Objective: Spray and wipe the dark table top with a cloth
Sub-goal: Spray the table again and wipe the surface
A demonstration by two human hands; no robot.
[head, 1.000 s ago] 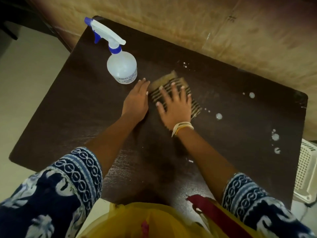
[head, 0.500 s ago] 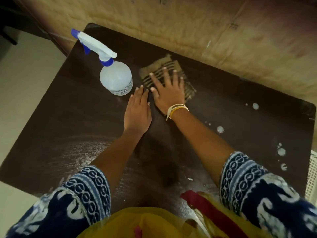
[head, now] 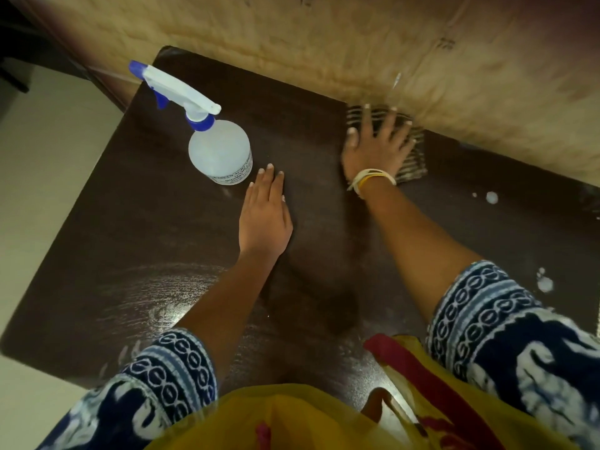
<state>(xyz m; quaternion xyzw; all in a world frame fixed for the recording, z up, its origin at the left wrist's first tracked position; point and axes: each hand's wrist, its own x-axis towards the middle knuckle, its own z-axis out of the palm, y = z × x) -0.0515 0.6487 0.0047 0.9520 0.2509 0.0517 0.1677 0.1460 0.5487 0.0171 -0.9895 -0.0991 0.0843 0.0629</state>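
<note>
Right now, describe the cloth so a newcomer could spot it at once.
Start at the dark table top and follow its far edge along the tan wall. There the right hand presses flat on the striped cloth. It is the only ribbed brown-and-cream thing, well right of the spray bottle.

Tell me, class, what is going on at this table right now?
A person is wiping a dark table top. Their right hand presses a striped cloth flat at the far edge, by the wall. The left hand rests flat on the table beside a spray bottle, which stands upright, untouched. White droplets remain unwiped on the right side.
</note>
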